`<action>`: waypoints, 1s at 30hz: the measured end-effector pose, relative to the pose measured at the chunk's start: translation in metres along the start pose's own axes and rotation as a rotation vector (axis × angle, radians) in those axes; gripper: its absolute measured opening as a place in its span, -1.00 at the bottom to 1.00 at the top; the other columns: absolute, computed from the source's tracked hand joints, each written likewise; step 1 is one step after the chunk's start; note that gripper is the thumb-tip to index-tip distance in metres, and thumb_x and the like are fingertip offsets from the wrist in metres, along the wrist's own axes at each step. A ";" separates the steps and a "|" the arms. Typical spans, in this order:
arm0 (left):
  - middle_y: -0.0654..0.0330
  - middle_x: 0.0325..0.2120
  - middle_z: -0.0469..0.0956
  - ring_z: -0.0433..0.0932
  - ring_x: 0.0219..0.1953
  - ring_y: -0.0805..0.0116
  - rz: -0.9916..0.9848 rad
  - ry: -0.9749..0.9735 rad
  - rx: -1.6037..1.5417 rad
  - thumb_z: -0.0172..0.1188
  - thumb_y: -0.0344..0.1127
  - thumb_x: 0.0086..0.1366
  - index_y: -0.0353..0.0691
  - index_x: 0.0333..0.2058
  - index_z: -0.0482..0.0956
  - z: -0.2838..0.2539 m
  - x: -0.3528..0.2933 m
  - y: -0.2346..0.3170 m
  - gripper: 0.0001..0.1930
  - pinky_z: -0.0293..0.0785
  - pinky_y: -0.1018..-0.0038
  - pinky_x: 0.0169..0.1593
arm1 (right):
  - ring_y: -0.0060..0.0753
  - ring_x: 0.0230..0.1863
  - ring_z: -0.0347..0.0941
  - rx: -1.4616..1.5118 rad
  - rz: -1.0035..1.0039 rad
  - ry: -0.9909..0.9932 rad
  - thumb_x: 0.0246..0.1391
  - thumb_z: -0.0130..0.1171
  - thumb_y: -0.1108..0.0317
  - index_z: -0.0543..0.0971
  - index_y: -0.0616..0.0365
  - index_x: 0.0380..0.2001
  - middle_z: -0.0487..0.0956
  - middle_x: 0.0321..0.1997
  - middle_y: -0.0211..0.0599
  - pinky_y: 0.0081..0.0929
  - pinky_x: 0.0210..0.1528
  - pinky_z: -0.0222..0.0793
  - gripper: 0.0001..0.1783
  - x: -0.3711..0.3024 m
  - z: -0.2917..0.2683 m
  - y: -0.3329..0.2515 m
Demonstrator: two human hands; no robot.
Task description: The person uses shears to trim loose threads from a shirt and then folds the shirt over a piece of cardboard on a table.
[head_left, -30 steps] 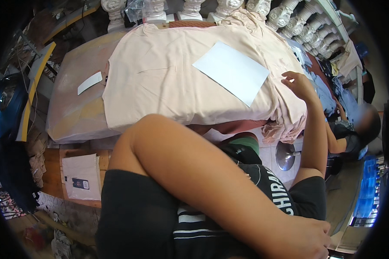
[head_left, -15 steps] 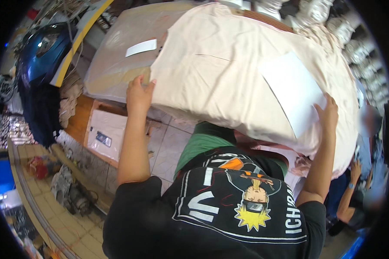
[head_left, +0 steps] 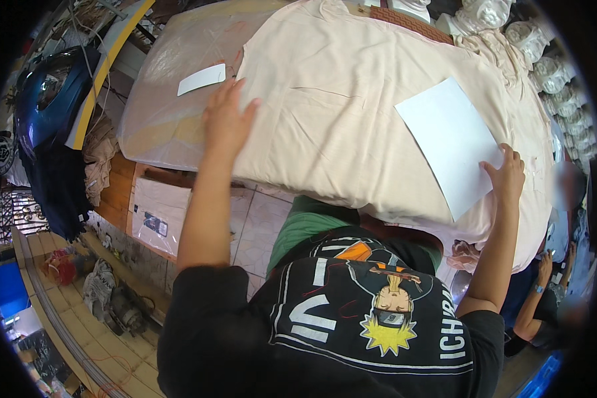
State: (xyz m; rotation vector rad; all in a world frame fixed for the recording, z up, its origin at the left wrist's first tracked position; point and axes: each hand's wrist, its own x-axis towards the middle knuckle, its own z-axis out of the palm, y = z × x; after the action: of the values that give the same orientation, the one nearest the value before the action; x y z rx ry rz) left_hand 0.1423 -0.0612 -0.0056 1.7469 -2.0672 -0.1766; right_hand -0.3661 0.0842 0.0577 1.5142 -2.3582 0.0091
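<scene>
A pale cream shirt-like garment [head_left: 325, 139] lies spread over a padded table, with a short dark slit or line near its middle. My left hand [head_left: 227, 119] is at the garment's left edge, fingers apart, close below a small white strip [head_left: 202, 79]. On the garment's right part rests a large white sheet [head_left: 448, 146], flat and slanted. My right hand [head_left: 506, 174] is at the sheet's right corner, its thumb reaching over the sheet and its fingers spread on the cloth. Neither hand is gripping anything.
Clear plastic covers the table's left part [head_left: 159, 113]. A yellow-edged board [head_left: 103, 83] and a blue motorcycle fairing [head_left: 53, 93] stand at the left. White wrapped bundles [head_left: 537, 40] line the back right. Another person's arm [head_left: 536, 298] shows at the right. A packaged garment [head_left: 156, 215] lies below the table.
My left hand has moved away from me along the garment's left edge, toward the white strip. My right hand stays at the sheet's corner. The view has shifted slightly.
</scene>
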 end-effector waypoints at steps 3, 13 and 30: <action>-0.01 0.26 0.03 -0.09 0.31 -0.07 -0.021 -0.072 0.107 0.01 0.08 0.23 -0.14 0.18 0.22 0.022 -0.001 0.028 -0.37 -0.16 -0.06 0.25 | -0.13 -0.03 0.36 -0.029 0.100 -0.095 -0.28 0.38 0.25 0.48 0.07 -0.17 0.49 -0.12 -0.27 -0.17 -0.11 0.34 -0.49 -0.001 -0.003 -0.004; 0.01 0.20 0.17 0.09 0.26 0.01 0.001 0.051 -0.363 0.07 0.14 0.20 -0.15 0.22 0.17 0.015 -0.003 0.029 -0.28 -0.03 0.09 0.25 | -0.76 -0.34 0.33 1.044 0.002 -0.003 0.13 0.13 0.33 0.52 0.19 -0.35 0.49 -0.38 -0.54 -0.74 -0.28 0.25 -0.85 0.023 -0.068 0.008; 0.17 -0.26 0.53 0.47 -0.25 0.44 -0.082 0.085 -0.621 0.25 -0.26 0.13 -0.33 -0.02 0.45 0.013 0.002 0.020 -0.55 0.40 0.54 -0.14 | -0.68 -0.54 0.38 1.488 0.010 -0.613 -0.04 0.29 0.11 0.57 0.08 -0.35 0.54 -0.50 -0.52 -0.73 -0.43 0.24 -0.70 0.062 -0.036 -0.170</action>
State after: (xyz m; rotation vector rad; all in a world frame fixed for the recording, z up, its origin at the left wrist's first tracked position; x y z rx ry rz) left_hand 0.1193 -0.0610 -0.0095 1.4160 -1.6369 -0.6765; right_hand -0.2292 -0.0376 0.0799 2.2243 -2.8873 1.8999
